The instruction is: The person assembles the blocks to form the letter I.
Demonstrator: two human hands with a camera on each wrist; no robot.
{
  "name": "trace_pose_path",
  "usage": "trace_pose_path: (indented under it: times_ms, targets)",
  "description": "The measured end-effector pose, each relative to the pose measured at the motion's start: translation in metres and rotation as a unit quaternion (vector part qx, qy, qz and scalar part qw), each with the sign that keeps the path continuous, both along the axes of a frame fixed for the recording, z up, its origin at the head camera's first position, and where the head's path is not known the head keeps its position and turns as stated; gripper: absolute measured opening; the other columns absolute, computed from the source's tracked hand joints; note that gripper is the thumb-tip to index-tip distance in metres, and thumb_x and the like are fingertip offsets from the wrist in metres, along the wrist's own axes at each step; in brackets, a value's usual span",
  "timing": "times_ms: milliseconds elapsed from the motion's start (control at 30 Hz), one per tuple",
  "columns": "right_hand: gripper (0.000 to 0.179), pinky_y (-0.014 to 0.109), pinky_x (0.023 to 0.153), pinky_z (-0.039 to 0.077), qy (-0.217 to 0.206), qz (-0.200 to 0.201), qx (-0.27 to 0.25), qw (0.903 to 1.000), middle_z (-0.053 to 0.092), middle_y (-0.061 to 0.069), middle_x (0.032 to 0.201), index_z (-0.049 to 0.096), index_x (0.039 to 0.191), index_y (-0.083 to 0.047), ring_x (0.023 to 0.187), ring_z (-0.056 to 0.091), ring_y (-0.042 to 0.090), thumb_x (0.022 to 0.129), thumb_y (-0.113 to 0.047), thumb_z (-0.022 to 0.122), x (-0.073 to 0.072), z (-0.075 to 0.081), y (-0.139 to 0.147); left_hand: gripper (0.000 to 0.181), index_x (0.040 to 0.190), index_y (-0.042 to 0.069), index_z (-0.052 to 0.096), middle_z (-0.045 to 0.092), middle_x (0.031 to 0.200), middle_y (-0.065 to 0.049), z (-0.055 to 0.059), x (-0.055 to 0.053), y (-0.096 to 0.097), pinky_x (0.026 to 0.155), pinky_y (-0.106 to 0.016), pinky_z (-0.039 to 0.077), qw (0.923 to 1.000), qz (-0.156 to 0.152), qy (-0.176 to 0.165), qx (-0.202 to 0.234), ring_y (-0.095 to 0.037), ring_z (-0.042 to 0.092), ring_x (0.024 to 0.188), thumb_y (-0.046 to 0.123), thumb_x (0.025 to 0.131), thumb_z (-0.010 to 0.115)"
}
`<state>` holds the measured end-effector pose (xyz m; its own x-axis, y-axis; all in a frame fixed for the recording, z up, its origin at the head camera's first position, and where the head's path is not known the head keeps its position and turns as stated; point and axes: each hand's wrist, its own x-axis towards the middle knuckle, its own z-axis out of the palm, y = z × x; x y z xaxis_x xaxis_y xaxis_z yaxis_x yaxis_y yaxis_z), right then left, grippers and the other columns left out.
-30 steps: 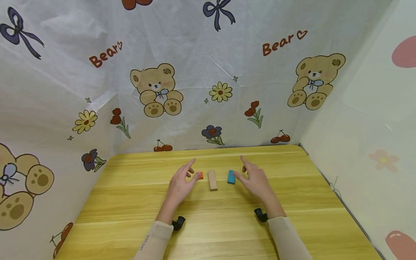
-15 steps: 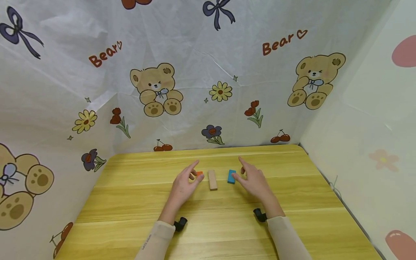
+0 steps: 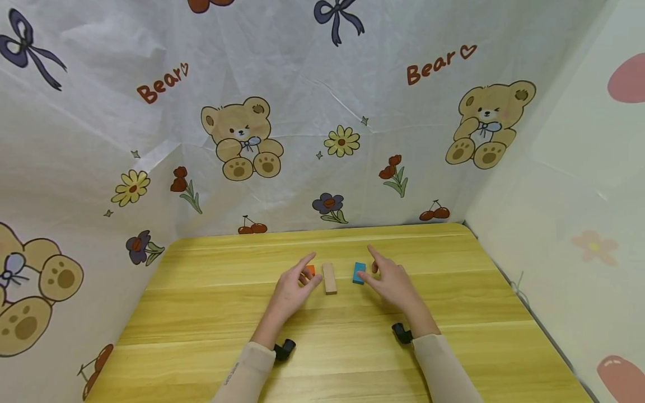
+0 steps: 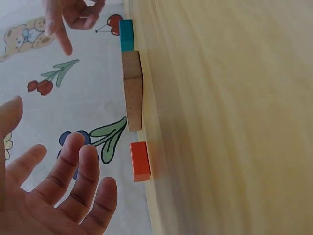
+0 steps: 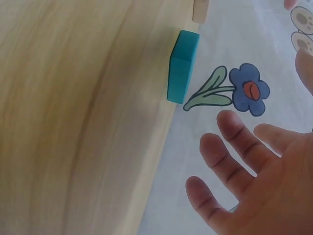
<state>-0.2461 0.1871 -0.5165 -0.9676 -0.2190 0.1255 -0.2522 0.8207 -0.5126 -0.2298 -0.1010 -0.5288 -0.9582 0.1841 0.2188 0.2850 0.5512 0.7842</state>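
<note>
Three small blocks lie in a row on the wooden table. The plain wooden block is in the middle, longer than the other two. To its left sits an orange block, partly covered by my left hand in the head view. A blue block lies on the right. My left hand hovers by the orange block, fingers loosely spread and holding nothing. Beside the blue block, my right hand is held with relaxed fingers, also holding nothing; both wrist views show a gap between fingers and blocks.
The yellow wood-grain table ends at the back against a white sheet printed with bears and flowers. Another pale wall runs along the right side, with a thin cable near the table's edge.
My left hand has moved to the right, toward the wooden block, and now covers part of the orange block. My right hand has shifted only slightly left. The blocks stay in place.
</note>
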Motion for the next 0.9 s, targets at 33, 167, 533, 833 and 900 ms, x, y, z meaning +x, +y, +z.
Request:
trace_pose_path:
  times_ms: [33,167,533,833,900]
  targets:
    - [0.083,0.033,0.065,0.03,-0.002,0.001,-0.001,1.0,0.061,0.005,0.099,0.035,0.167,-0.012,0.064,0.036,0.016,0.102,-0.051,0.068,0.0,0.0,0.0,0.061,0.159,0.034,0.05,0.068,0.098,0.005,-0.001,0.0,0.001,0.074,-0.026,0.053,1.0,-0.003,-0.001,0.005,-0.011,0.063,0.085,0.036,0.102,0.073]
    - [0.085,0.034,0.067,0.03,-0.01,0.004,-0.002,0.9999,0.062,0.006,0.098,0.034,0.167,-0.011,0.064,0.037,0.016,0.101,-0.05,0.069,0.001,0.001,-0.001,0.059,0.157,0.033,0.052,0.068,0.098,0.005,-0.006,-0.002,0.003,0.075,-0.025,0.053,0.9997,-0.01,-0.012,0.016,-0.012,0.063,0.085,0.032,0.102,0.074]
    - [0.087,0.031,0.063,0.032,-0.026,0.002,0.007,0.9996,0.06,0.002,0.093,0.034,0.167,-0.009,0.063,0.039,0.016,0.1,-0.05,0.071,-0.001,-0.005,-0.002,0.055,0.155,0.027,0.056,0.07,0.099,0.003,-0.016,-0.004,0.007,0.076,-0.028,0.053,0.9984,-0.033,-0.035,0.028,-0.012,0.064,0.085,0.033,0.103,0.072]
    - [0.087,0.031,0.066,0.038,-0.045,0.015,-0.002,0.9989,0.061,0.0,0.092,0.033,0.167,-0.008,0.065,0.045,0.014,0.1,-0.046,0.073,-0.002,-0.009,-0.001,0.054,0.153,0.014,0.058,0.07,0.099,0.002,-0.027,-0.007,0.01,0.076,-0.026,0.053,0.9986,-0.04,-0.03,0.019,-0.009,0.063,0.083,0.029,0.103,0.072]
    - [0.087,0.031,0.067,0.039,-0.051,0.018,-0.006,0.9985,0.061,0.0,0.092,0.033,0.167,-0.008,0.068,0.046,0.014,0.1,-0.046,0.073,-0.003,-0.011,-0.001,0.053,0.152,0.013,0.059,0.07,0.099,0.002,-0.029,-0.008,0.01,0.075,-0.025,0.052,0.9987,-0.04,-0.029,0.015,-0.008,0.063,0.082,0.029,0.103,0.072]
